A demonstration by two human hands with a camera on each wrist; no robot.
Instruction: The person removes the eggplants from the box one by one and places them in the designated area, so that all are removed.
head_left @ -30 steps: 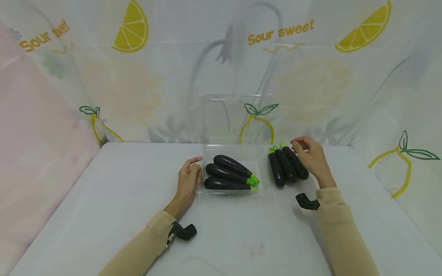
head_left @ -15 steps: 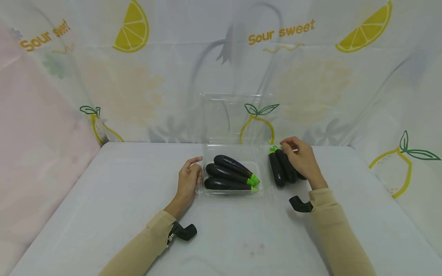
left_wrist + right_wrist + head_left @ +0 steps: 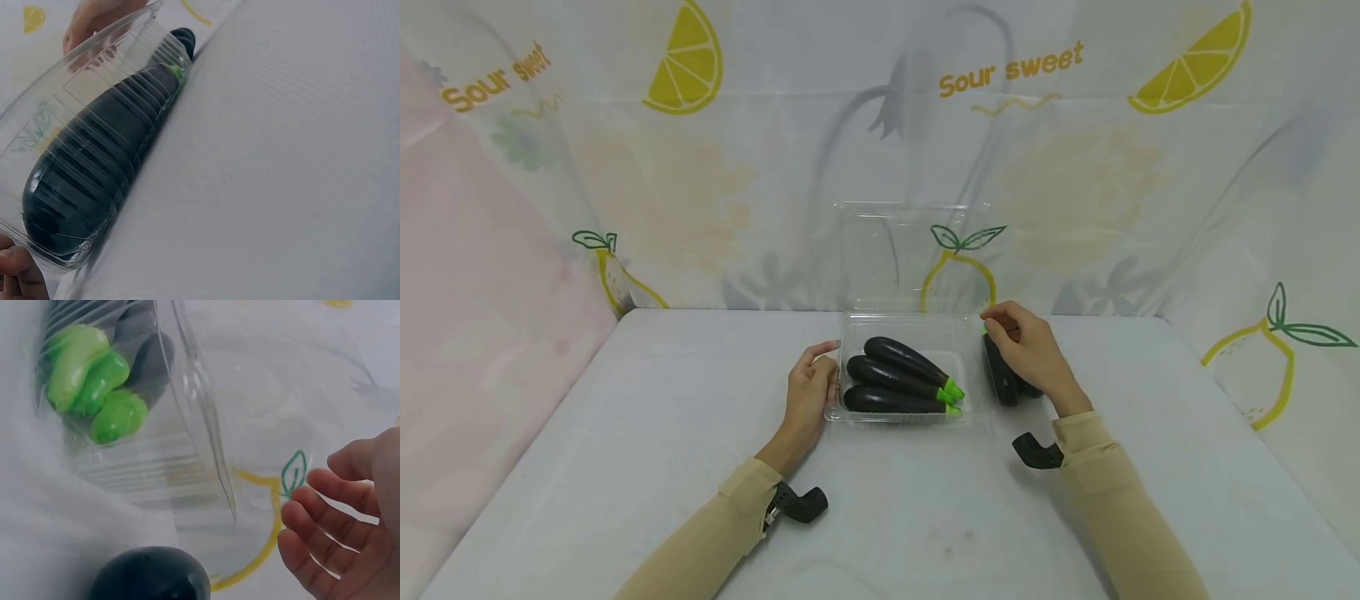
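Note:
A clear plastic clamshell box (image 3: pixel 917 320) stands with its lid (image 3: pixel 880 258) raised. Inside lie three eggplants (image 3: pixel 895 377), green stems toward the right. My left hand (image 3: pixel 811 387) holds the box's left rim, index finger stretched along it; the left wrist view shows curled fingers (image 3: pixel 19 269) at the corner. Above the eggplants (image 3: pixel 1002 371) right of the box hovers my right hand (image 3: pixel 1030 346), covering part of them. Seen from the right wrist, this hand's fingers (image 3: pixel 325 525) are loosely bent with nothing between them, apart from the dark eggplant end (image 3: pixel 153 575) below.
All of it rests on a white table (image 3: pixel 700 417). A white cloth (image 3: pixel 775 167) printed with lemons hangs behind the table's back edge, close to the raised lid. Black wrist mounts (image 3: pixel 805 504) stick out from both sleeves.
My right hand has moved left across the loose eggplants, from the rightmost one toward the one nearest the box. The left hand, the box and all the eggplants have kept their places.

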